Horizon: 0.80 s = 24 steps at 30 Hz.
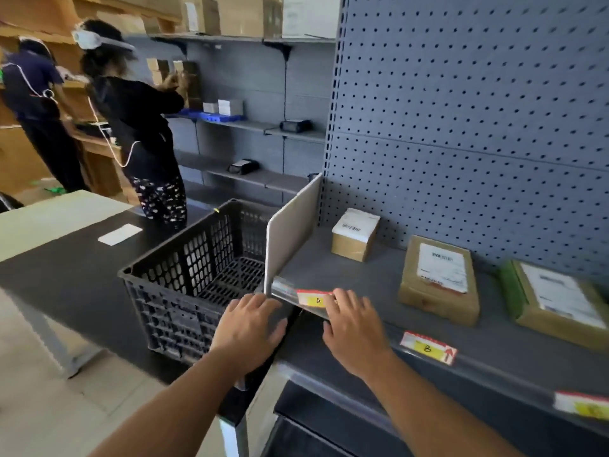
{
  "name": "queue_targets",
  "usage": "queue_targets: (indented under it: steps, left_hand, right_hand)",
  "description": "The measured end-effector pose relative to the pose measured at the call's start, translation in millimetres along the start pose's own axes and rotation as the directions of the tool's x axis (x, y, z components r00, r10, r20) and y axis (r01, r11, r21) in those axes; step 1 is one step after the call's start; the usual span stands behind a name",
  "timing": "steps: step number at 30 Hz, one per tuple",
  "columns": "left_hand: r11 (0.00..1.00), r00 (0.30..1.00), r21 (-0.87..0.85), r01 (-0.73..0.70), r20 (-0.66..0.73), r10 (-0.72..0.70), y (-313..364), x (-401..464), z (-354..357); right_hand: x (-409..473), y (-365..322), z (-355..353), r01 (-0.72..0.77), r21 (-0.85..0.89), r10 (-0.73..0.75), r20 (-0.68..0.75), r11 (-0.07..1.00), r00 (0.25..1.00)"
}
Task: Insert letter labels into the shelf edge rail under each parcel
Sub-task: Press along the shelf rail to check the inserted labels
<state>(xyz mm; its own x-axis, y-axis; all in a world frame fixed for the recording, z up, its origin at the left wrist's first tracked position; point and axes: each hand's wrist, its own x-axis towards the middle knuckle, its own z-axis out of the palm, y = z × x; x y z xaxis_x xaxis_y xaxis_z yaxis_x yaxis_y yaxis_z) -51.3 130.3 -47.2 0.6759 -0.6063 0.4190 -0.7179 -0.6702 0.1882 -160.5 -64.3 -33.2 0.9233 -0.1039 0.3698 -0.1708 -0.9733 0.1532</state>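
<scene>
While both hands (303, 328) touch the rail (286, 290), crate (184, 278) holds nothing.

From my feed I see a grey pegboard wall (478, 103) rising behind the shelving. Left, a black crate (184, 275) sits on a dark table (66, 278) over pale floor tiles (49, 420). Farther back, two people stand at grey shelves (250, 127) and stacked cardboard boxes (230, 14).

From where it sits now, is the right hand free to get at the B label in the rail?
Probably yes. The right hand rests by the A label, and the rail stretch toward the B label looks bare, with nothing in between.
</scene>
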Motion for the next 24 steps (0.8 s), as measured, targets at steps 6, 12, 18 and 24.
queue_targets:
  steps: [6,12,18,24]
  left_hand:
    - [0.968,0.978,-0.144,-0.205,0.004,0.208,3.0,34.3,20.1]
    - [0.942,0.962,-0.195,-0.272,-0.039,0.269,11.8,49.2,27.0]
    - [0.935,0.949,-0.180,-0.307,0.012,0.314,6.4,50.4,34.0]
    - [0.931,0.939,-0.133,-0.339,0.014,0.344,7.2,54.1,34.3]
  right_hand:
    - [-14.1,-12.3,-10.0,-0.156,-0.025,0.157,0.092,0.987,0.983]
    - [-10.2,-15.0,-6.2,-0.184,-0.054,0.189,0.112,0.981,0.976]
    - [-10.7,-15.7,-3.8,-0.184,-0.084,0.194,0.122,0.979,0.973]
    - [-13.8,-16.9,-3.2,-0.165,-0.107,0.180,0.145,0.980,0.973]
